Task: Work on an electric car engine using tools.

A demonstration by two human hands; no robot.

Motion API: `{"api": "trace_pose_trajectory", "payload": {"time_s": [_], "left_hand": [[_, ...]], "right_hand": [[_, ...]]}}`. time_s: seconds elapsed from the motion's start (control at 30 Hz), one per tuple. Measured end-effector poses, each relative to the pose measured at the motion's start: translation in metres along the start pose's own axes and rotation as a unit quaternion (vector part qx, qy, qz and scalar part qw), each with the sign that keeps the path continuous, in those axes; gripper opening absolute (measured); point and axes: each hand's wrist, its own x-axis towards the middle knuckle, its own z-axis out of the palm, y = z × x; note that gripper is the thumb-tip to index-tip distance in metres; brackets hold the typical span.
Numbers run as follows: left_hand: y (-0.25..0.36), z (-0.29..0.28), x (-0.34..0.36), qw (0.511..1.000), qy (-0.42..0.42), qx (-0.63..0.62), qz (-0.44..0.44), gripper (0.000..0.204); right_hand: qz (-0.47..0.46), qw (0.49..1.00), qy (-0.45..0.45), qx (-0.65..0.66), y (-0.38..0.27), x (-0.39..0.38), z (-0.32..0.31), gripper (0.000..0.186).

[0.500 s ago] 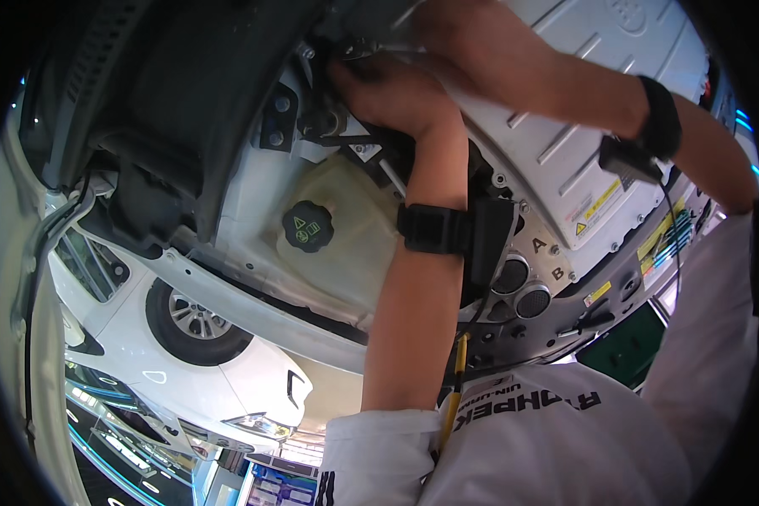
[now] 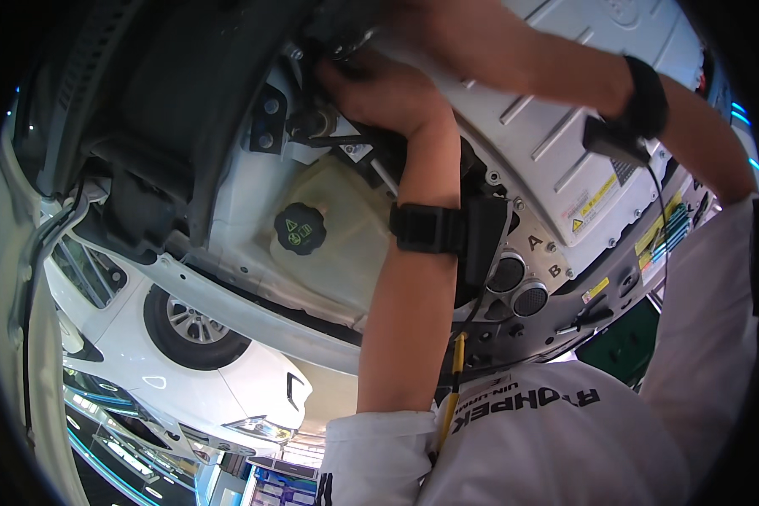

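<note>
While the hands reach leftward, the metal part shows no clear axis.

The right hand, blurred and partly cut off by the upper edge, has been moved leftward, closer to the fingers of the left hand. The right forearm, with its black strap and box, has been raised toward the top of the view, so that more of the white cover is bared beneath it and a wider gap is left above the yellow label. The whole view has been shifted slightly, the cap and tank being seen a little farther left.
</note>
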Motion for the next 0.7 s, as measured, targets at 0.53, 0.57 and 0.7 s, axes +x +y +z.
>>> {"api": "trace_pose_trajectory", "payload": {"time_s": [0.53,0.57,0.7], "left_hand": [[-0.013,-0.016,0.020,0.965,-0.022,-0.215,-0.150,0.028],[-0.008,-0.018,0.018,0.964,-0.027,-0.214,-0.155,0.028],[0.001,-0.006,0.004,0.992,-0.033,0.120,0.031,0.026]], "right_hand": [[0.002,0.996,0.057,-0.062,-0.002,0.005,0.013,0.024],[0.043,0.999,0.024,-0.010,-0.019,-0.005,0.008,0.023],[0.021,0.996,-0.063,-0.055,0.007,-0.006,0.003,0.024]]}}
